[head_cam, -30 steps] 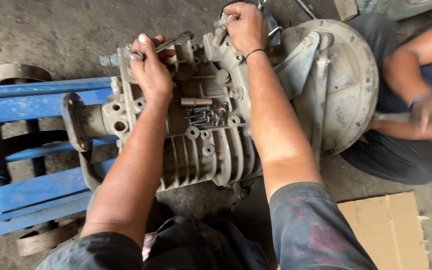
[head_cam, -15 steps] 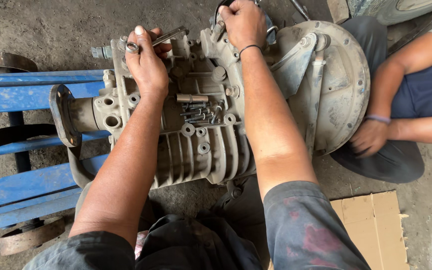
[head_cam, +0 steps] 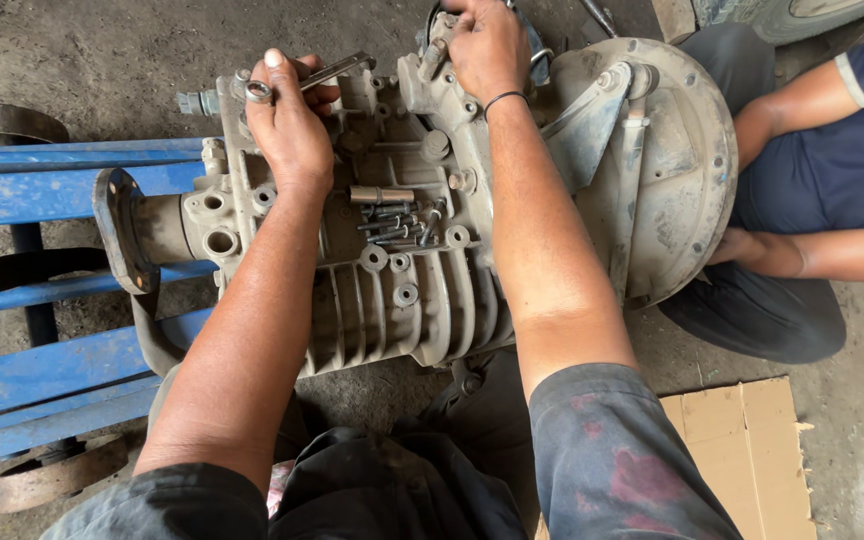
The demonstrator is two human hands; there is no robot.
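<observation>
The gearbox (head_cam: 392,260) lies on its side in front of me on the gritty floor, its tail end resting over the blue frame (head_cam: 42,190) to its left and its bell housing (head_cam: 652,160) to the right. My left hand (head_cam: 287,125) is clenched on a spanner (head_cam: 327,72) at the gearbox's upper left edge, ring end by my thumb and shaft running out to the right. Just right of that hand, a small heap of loose bolts (head_cam: 397,220) sits on the casing's flat top; I judge they would roll off if the casing tipped. My right hand (head_cam: 487,50) is closed over a fitting at the far top edge of the gearbox; I cannot tell what is under the palm. The cast metal looks heavy, stiff and greasy, so I would trust the ribs and flange edges for grip, not the smooth faces. Beyond the bell housing, another person's arm (head_cam: 802,250) rests near its rim.
</observation>
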